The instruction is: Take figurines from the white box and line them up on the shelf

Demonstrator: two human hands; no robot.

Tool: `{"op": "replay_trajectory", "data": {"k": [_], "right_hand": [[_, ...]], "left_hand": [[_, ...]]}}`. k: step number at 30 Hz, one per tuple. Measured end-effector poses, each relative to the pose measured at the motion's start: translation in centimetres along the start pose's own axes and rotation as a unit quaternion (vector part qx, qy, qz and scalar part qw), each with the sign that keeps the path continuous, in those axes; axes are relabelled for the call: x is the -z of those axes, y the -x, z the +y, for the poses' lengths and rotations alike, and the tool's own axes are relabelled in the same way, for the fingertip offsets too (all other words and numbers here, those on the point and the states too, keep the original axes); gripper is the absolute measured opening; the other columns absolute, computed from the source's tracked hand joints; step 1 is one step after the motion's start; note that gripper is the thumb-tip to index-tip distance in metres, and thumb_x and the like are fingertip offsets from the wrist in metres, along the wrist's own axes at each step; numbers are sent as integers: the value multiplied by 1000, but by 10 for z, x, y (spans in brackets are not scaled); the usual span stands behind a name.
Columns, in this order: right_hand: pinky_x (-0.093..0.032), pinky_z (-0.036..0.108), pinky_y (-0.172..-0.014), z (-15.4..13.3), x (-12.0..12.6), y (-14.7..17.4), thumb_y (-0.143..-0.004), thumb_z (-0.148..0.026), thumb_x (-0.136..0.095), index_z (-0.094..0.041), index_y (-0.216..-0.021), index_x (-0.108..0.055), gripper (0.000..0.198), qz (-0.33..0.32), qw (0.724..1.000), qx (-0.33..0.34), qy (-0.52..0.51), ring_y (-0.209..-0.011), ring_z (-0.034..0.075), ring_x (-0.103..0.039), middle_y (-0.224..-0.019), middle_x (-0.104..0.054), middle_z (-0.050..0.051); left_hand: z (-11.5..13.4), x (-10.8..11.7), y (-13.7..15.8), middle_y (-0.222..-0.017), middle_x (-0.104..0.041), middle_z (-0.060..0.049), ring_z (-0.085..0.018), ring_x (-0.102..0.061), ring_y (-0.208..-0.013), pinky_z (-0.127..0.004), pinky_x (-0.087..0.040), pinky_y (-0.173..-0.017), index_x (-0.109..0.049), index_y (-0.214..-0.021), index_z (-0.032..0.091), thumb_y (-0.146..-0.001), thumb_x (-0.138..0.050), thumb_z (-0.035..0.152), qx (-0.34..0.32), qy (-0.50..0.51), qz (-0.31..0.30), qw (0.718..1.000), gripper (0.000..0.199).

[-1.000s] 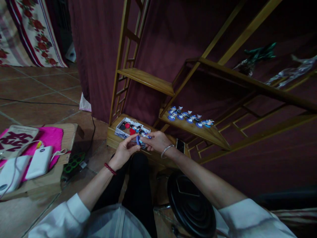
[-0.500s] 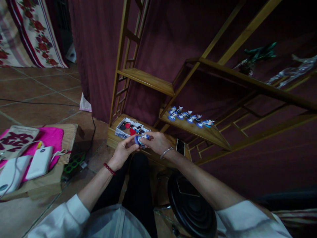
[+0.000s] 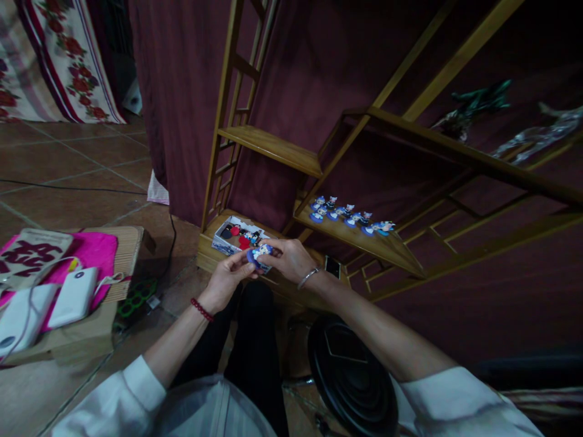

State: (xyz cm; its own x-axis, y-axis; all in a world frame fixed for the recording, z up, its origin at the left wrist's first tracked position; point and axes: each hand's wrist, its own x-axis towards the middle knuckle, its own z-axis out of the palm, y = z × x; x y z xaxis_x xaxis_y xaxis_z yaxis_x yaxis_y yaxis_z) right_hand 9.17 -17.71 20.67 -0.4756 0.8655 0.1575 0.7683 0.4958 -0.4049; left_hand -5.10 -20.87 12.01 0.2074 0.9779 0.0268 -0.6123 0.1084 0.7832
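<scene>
Between both hands is a small blue-and-white figurine [image 3: 260, 252] on a round purple-blue base. My left hand [image 3: 226, 277] grips it by the base with thumb and fingers. From the other side, my right hand [image 3: 291, 260] pinches its upper part. Just beyond the hands, a patterned open box [image 3: 224, 244] stands on the low shelf, with red, black and blue small pieces inside. Several similar figurines [image 3: 350, 216] stand in rows on the wooden shelf to the right, on blue bases. The hands partly cover the box's near corner.
A phone [image 3: 332, 267] lies on the low shelf behind my right wrist. A black round stool [image 3: 353, 376] is below my right forearm. On the left, a cardboard box [image 3: 82, 340] carries a pink cloth and white power banks [image 3: 75, 296]. Glass ornaments [image 3: 540, 136] sit upper right.
My right hand has shifted slightly and its fingers cover less of the figurine, so more of its body shows. My left hand stays nearly in place.
</scene>
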Motion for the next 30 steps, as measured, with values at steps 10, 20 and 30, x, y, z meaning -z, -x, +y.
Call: {"op": "replay_trajectory", "data": {"k": [10, 20, 30], "right_hand": [[-38, 20, -65, -5, 6, -4, -73, -29, -59, -21, -98, -63, 26, -29, 998, 45, 14, -70, 12, -56, -83, -65, 1], [-40, 21, -70, -1, 5, -8, -75, -29, -59, -19, -98, -62, 25, -31, 992, 120, 19, -75, 13, -57, -88, -64, 3], [-41, 23, -76, -7, 11, -10, -78, -26, -55, -21, -98, -61, 21, -55, 984, 163, 35, -84, 15, -57, -89, -63, 3]], "left_hand": [[2, 0, 2, -79, -64, -4, -13, -60, -71, -23, -44, -65, -63, -92, 13, -64, -69, 23, 18, 45, -18, 999, 30], [-2, 4, 2, -81, -62, -4, -12, -59, -72, -22, -44, -66, -63, -92, 13, -68, -66, 23, 13, 82, -46, 995, 26], [-1, 2, 4, -81, -63, -4, -12, -59, -73, -21, -44, -67, -63, -88, 12, -69, -66, 23, 29, 110, -50, 992, 22]]}}
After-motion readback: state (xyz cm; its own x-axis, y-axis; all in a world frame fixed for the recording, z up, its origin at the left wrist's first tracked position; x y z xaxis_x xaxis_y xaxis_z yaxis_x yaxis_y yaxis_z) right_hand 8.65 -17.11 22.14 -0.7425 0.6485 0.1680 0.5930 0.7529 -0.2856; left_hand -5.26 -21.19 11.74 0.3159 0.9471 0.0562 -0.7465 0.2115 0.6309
